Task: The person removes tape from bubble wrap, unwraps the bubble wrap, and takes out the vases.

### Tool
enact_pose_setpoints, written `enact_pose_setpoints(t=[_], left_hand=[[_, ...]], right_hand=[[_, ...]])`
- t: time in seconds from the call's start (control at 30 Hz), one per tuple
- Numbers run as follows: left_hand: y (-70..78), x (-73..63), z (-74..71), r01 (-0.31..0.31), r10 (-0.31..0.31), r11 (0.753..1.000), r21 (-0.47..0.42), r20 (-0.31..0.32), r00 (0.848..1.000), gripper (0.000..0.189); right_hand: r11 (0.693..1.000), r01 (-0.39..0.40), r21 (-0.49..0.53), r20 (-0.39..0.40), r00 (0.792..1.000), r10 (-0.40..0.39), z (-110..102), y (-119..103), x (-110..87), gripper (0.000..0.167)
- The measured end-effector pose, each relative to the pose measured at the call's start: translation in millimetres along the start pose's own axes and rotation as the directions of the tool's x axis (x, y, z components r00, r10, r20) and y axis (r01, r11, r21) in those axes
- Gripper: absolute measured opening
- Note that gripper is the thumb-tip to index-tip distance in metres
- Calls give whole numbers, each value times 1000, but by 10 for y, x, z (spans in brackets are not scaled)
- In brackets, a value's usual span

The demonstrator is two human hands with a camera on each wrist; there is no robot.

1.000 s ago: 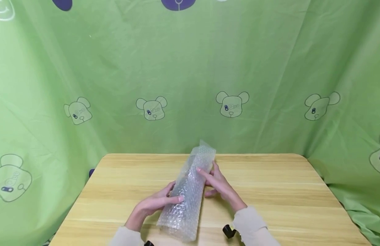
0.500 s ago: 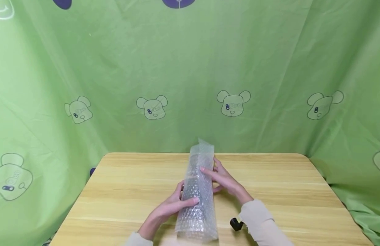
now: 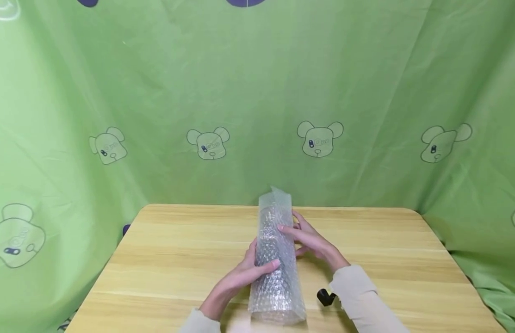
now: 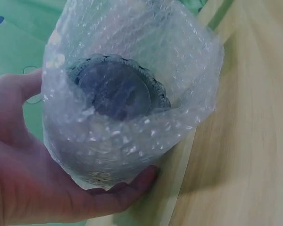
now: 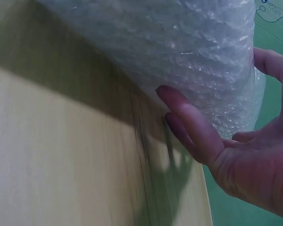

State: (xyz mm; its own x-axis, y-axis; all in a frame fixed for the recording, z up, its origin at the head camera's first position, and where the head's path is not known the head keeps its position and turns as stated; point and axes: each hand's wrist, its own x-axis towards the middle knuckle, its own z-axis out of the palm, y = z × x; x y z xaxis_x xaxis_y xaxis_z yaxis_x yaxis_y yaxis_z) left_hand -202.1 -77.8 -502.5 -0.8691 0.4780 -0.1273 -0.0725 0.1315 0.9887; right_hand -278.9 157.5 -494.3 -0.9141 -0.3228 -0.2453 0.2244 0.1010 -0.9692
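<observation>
A long bundle of clear bubble wrap (image 3: 278, 289) is held over the middle of the table, its far end pointing away from me. Through its near end, in the left wrist view, shows a round glass base (image 4: 115, 92) with a scalloped rim; the rest of the glass piece is hidden by the wrap. My left hand (image 3: 245, 272) grips the nearer half from the left, thumb over the top and fingers underneath. Farther along, my right hand (image 3: 310, 239) holds the right side, thumb on top. In the right wrist view, fingers (image 5: 193, 125) curl below the wrap (image 5: 193, 52).
The light wooden table (image 3: 178, 240) spreads out on both sides of the bundle. Behind it and at both sides hangs a green curtain (image 3: 257, 92) printed with bear heads. A small black device (image 3: 325, 297) sits at the right sleeve's cuff.
The bundle has shifted right and swung from a slant to nearly straight away from me. Both hands have travelled right with it, keeping their holds.
</observation>
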Motion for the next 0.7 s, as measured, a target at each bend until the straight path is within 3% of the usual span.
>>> enact_pose_setpoints(t=[0.13,0.2,0.27,0.37,0.5,0.63,0.7], left_hand=[[7,18,22,-23,23,999,-34,20,1000,106],[8,14,44,-31,32,998,-47,14,999,105],[7,10,57,-38,38,997,-68,4,999,105],[12,4,82,-49,48,996,-76,-14,999,105],[21,6,104,-72,71,995,-63,-27,997,103],[1,13,114,-109,107,993,-36,-39,993,100],[-8,6,121,-120,119,993,-18,-49,992,99]], right_hand=[[999,23,-35,-2,1000,-24,-8,-29,-38,97],[989,58,-134,-23,998,-62,-30,-62,-77,93],[952,122,-282,-53,988,-143,-63,-120,-105,85],[844,251,-474,-59,947,-315,-71,-251,-154,64],[663,442,-604,84,862,-499,34,-462,-204,32],[493,540,-682,265,811,-522,180,-588,-207,23],[439,561,-702,326,801,-502,236,-615,-193,22]])
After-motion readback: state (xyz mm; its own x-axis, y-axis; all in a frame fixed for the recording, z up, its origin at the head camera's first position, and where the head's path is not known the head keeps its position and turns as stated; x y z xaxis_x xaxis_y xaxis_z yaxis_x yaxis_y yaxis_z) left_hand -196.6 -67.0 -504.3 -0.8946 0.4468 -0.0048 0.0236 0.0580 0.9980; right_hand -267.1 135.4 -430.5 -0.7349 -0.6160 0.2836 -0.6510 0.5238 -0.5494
